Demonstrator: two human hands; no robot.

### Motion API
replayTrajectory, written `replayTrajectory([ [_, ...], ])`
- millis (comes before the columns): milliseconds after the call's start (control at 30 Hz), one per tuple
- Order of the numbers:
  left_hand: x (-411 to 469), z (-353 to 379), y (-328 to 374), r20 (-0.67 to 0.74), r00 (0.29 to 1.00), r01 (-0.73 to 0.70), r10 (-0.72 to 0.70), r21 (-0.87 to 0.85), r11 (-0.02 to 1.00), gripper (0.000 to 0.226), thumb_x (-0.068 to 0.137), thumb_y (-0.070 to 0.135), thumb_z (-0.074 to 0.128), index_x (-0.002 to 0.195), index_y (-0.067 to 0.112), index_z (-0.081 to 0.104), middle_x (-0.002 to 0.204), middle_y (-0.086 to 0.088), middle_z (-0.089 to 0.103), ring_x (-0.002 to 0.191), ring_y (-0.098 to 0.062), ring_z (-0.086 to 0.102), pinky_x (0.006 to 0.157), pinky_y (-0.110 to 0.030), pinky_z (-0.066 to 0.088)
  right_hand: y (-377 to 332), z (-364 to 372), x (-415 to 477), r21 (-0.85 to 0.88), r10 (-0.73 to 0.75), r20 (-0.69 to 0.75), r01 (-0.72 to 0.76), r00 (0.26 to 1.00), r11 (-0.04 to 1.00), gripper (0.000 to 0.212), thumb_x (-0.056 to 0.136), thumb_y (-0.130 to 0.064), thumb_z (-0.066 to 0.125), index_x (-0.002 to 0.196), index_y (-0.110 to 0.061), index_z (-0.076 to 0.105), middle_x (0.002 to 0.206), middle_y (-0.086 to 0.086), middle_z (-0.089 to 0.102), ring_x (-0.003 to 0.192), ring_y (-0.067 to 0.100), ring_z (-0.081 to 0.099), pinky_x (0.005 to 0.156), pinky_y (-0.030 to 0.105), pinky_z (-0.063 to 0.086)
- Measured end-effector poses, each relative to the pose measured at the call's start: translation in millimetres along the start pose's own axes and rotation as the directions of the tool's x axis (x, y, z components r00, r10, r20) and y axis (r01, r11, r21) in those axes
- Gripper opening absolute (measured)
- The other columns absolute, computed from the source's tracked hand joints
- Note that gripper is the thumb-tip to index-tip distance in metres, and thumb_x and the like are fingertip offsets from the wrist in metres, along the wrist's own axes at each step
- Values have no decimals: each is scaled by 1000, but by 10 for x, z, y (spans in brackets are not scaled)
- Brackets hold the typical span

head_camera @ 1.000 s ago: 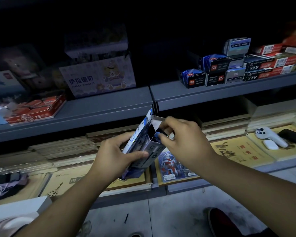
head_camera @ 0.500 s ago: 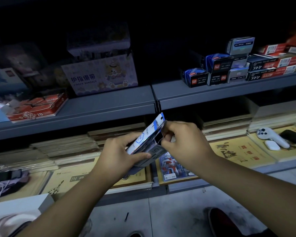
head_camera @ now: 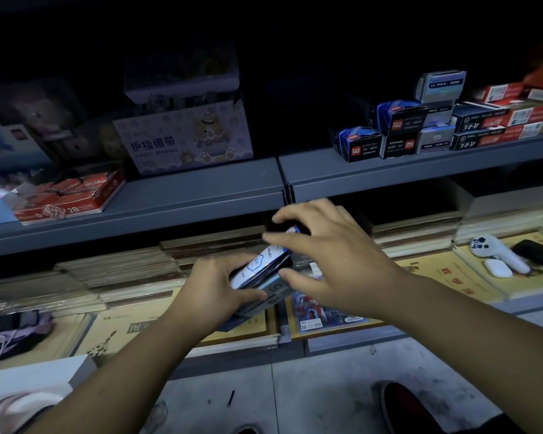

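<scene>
Damage is the risk: left grip (head_camera: 220,286) clasps the small carton (head_camera: 261,267), right grip (head_camera: 333,261) lies spread over its end; a careless press could buckle it.

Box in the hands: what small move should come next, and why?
Probably press the upper end of the blue and white box shut with the right hand. The left hand grips it tilted, the right's spread fingers lie over that end, and a dark gap there suggests it isn't fully closed.
</scene>
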State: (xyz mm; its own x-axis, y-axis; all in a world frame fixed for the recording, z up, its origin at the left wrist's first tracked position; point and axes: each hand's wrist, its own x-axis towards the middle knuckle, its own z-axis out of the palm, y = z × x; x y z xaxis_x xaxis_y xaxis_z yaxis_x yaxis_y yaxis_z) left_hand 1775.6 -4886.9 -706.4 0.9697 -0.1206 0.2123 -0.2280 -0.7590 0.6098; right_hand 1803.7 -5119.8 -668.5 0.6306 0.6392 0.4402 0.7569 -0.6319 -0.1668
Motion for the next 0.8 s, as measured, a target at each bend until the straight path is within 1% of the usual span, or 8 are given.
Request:
replayTrajectory([
  [133,2,32,14,17,1000,-26,25,16,1000,56,71,22,93,120,41,74,100,28,75,95,9,65,77,-8,44,30,97,9,2,-62,-61,62,996,998,27,96,-37,57,112,-28,77,117,-15,70,118,14,52,102,36,35],
  [233,0,20,-3,27,1000,-5,4,15,1000,55,72,22,93,119,41,74,100,27,75,96,12,64,76,-6,44,57,118,8,87,-44,-116,54,992,995,22,93,-28,60,103,-28,79,109,-17,73,110,12,60,100,39,40],
  [333,1,-3,-43,51,998,25,-26,18,1000,55,74,23,92,122,41,72,99,30,71,96,15,62,75,-6,46,77,109,20,250,10,-163,31,987,968,12,89,-26,68,95,-28,79,106,-20,72,109,8,60,99,41,42],
  [433,11,-26,-110,57,996,63,-62,-22,998,56,75,27,92,125,42,72,103,28,74,96,10,66,83,-19,54,84,64,28,462,86,-195,14,977,887,5,87,-19,78,88,-24,79,103,-18,72,109,8,61,95,41,48],
  [500,16,-31,-147,68,995,77,-74,-46,996,55,76,29,90,125,43,71,104,28,75,96,7,68,82,-23,54,95,34,28,531,130,-197,-6,972,848,7,88,-14,77,88,-21,77,100,-15,73,108,11,64,93,41,51],
  [633,24,-24,-164,92,993,80,-74,-62,995,49,80,29,88,123,45,71,103,28,75,95,6,69,81,-23,55,86,7,24,527,139,-185,-21,973,850,8,93,-13,72,94,-20,74,102,-12,73,107,14,65,90,42,52],
  [733,32,-20,-159,110,990,92,-84,-68,993,33,85,31,83,109,48,69,100,26,75,92,8,68,78,-20,57,34,-53,18,618,254,-239,-55,937,784,8,99,-13,64,101,-18,70,101,-5,73,96,15,69,82,43,56],
  [800,40,-15,-183,107,989,112,-102,-91,990,27,87,32,80,109,45,69,103,20,75,93,6,68,79,-24,59,6,-97,31,689,344,-278,-64,897,722,6,103,-12,57,103,-14,62,99,1,73,88,15,73,79,42,60],
])
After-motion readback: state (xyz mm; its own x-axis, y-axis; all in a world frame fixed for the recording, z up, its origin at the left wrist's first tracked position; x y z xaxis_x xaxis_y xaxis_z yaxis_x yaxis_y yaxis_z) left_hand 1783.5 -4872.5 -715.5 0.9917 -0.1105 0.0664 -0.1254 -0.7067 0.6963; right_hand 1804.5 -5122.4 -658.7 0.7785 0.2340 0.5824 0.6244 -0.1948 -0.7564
